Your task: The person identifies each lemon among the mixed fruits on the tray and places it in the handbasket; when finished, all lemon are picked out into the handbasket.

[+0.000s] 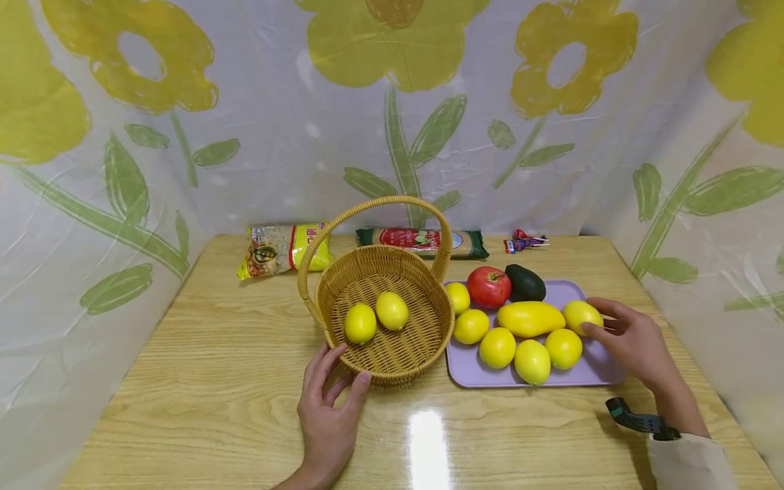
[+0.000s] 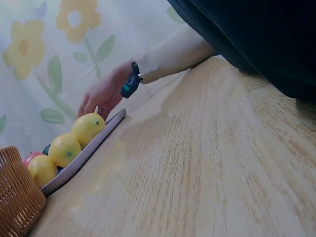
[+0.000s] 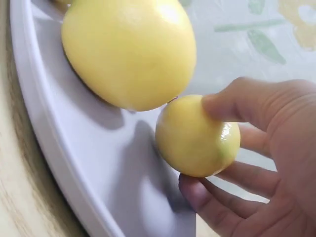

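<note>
On the purple tray's (image 1: 465, 371) right end, the right hand (image 1: 633, 344) curls its fingers (image 3: 232, 101) around a lemon (image 1: 580, 314). Left hand (image 1: 327, 415) rests open-fingered against the wicker basket (image 1: 392, 364), which holds two lemons (image 1: 375, 317).

Printed food packets (image 1: 284, 249) at table's back, lettering unreadable (too small)

A staged domestic setting is indicated: a wood-grain surface (image 1: 214, 381) is enclosed by a flower-printed plastic sheet (image 1: 392, 102), and a wicker basket (image 1: 422, 340), a fruit tray (image 1: 588, 371) and packaged dry foods (image 1: 278, 248) are laid out.
</note>
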{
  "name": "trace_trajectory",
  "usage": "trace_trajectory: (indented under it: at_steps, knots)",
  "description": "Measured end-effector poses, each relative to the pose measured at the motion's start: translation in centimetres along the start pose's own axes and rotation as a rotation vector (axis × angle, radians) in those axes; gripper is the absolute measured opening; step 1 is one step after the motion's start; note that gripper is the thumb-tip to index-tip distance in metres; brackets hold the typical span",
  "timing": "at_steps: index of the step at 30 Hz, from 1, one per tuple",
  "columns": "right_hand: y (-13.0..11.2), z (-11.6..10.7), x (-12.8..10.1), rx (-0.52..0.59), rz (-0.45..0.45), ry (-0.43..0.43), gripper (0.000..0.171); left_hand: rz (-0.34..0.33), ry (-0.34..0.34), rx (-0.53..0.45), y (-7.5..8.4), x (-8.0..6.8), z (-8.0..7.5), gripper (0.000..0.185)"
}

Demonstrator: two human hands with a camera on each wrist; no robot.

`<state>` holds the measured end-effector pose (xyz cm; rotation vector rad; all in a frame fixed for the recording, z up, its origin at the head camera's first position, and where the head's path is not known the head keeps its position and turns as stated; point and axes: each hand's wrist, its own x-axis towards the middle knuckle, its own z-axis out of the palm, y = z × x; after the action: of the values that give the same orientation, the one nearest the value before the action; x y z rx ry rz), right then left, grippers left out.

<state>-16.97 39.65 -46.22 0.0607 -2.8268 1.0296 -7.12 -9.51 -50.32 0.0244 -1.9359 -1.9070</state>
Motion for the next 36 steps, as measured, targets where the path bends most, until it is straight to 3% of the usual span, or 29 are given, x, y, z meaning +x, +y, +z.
trace_trajectory:
  at_steps: [4, 7, 11, 16, 23, 33, 36]
  knots:
    - [-0.1, -0.7, -0.2, 0.069, 0.046, 0.005, 0.059, -0.007, 0.002, -0.001, 0.0, 0.0, 0.0, 0.057]
    - [-0.8, -1.4, -0.6, 0.173, 0.013, 0.02, 0.056, -0.025, 0.001, 0.013, 0.1, -0.1, -0.1, 0.057]
    - [-3.7, -1.8, -1.2, 0.283, -0.121, -0.024, 0.049, -0.043, -0.004, 0.037, 0.1, -0.3, -0.1, 0.058]
    - [-9.5, -0.9, -0.5, 0.371, -0.317, -0.168, 0.048, -0.025, -0.003, 0.026, 0.1, -0.2, -0.2, 0.057]
    - [-16.0, 2.9, 1.5, 0.41, -0.487, -0.419, 0.05, -0.026, -0.019, -0.016, 0.1, -0.1, -0.1, 0.059]
    - [-21.4, 9.8, 2.1, 0.271, -0.613, -0.6, 0.046, -0.023, -0.009, -0.005, 0.1, -0.1, -0.1, 0.058]
    - [-22.6, 11.2, 1.9, 0.278, -0.629, -0.628, 0.048, -0.013, -0.004, -0.001, 0.0, 0.0, -0.1, 0.057]
